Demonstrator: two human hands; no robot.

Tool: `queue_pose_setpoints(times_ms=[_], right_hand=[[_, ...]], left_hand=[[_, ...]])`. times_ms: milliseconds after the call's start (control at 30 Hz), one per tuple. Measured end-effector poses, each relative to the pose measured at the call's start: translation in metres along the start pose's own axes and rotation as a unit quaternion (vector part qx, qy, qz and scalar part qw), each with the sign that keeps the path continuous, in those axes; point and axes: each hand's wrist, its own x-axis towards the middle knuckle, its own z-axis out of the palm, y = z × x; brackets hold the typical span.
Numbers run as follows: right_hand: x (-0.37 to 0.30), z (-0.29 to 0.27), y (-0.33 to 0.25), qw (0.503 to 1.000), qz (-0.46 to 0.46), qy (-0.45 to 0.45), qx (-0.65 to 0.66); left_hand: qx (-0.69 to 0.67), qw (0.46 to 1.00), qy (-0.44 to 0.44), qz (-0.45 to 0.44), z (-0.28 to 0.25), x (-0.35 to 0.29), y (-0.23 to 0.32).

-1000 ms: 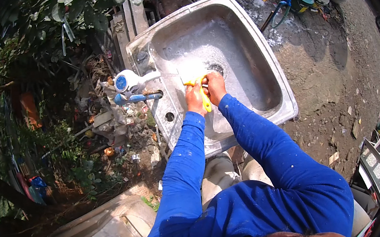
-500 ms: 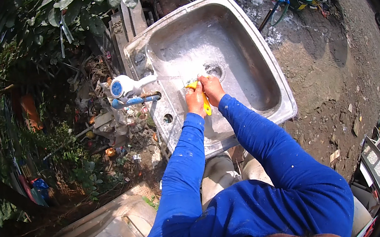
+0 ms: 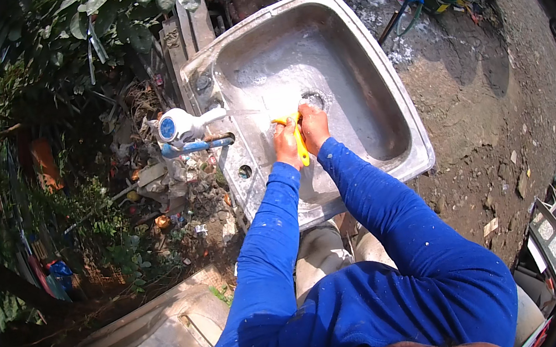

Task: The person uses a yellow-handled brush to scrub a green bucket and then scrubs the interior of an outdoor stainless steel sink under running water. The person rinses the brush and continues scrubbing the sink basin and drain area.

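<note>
Both hands found together over the sink (image 3: 420, 157) floor, just on the near side of the drain (image 3: 314, 99). Left hand (image 3: 286, 146) and right hand (image 3: 315, 128) both clenched around the yellow scraper (image 3: 300, 142), handle gripped between them, blade end pressed toward the wet, soapy metal. Compared with a second ago, little shifted: same two-handed grip, same patch near the drain, hands only slightly repositioned. Judged as scrubbing or scraping kept up on one stubborn spot, not yet moved toward the far corner. White tap (image 3: 180, 126) left untouched at the left edge of the sink.
</note>
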Motion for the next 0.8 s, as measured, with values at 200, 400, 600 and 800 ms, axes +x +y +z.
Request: queue_pose_setpoints(times_ms=[200,400,600,800], right_hand=[[-0.011,0.006,-0.001,0.992,0.101,-0.080,-0.015],[-0.016,0.007,-0.033,0.996,0.084,0.011,-0.028],[-0.001,0.003,-0.011,0.998,-0.052,0.011,-0.038],[0.004,-0.006,0.017,0.992,-0.053,0.044,-0.109]], left_hand=[[-0.013,0.996,0.006,-0.087,-0.006,-0.004,-0.001],[0.112,0.989,-0.017,-0.093,-0.002,-0.010,0.001],[0.152,0.987,0.055,0.016,0.022,-0.009,-0.003],[0.144,0.984,0.105,-0.008,0.011,0.016,0.021]])
